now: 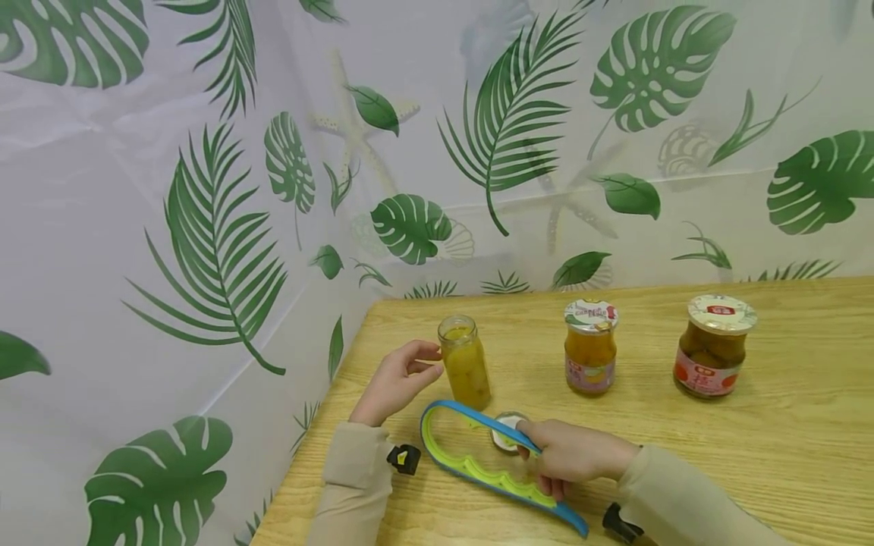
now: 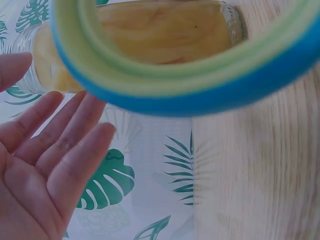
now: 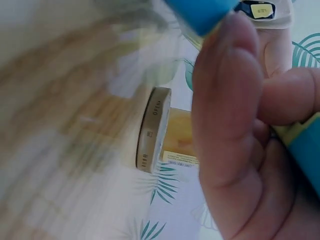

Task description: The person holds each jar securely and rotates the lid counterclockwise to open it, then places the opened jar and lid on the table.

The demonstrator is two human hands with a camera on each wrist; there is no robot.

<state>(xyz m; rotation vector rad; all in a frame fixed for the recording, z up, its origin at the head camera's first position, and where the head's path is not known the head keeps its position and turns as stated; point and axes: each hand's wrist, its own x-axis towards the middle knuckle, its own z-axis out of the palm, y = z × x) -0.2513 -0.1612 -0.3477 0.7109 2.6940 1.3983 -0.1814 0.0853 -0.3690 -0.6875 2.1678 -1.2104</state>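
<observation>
An uncapped glass jar (image 1: 467, 373) of yellow fruit stands upright on the table at the left. My left hand (image 1: 401, 381) is beside its neck, fingers apart and loosely bent. Whether the fingertips touch the glass, I cannot tell. In my right hand (image 1: 580, 453) I grip a blue and green jar opener (image 1: 495, 483) by its two arms, its rounded end pointing left. That loop crosses in front of the jar in the left wrist view. A round metal lid (image 3: 153, 130) lies on the table, partly hidden behind the opener and right hand in the head view.
Two lidded jars stand further right: a smaller jar with orange fruit (image 1: 591, 353) and a wider jar with dark fruit (image 1: 710, 353). A leaf-patterned sheet (image 1: 410, 152) hangs along the wooden table's back and left edges.
</observation>
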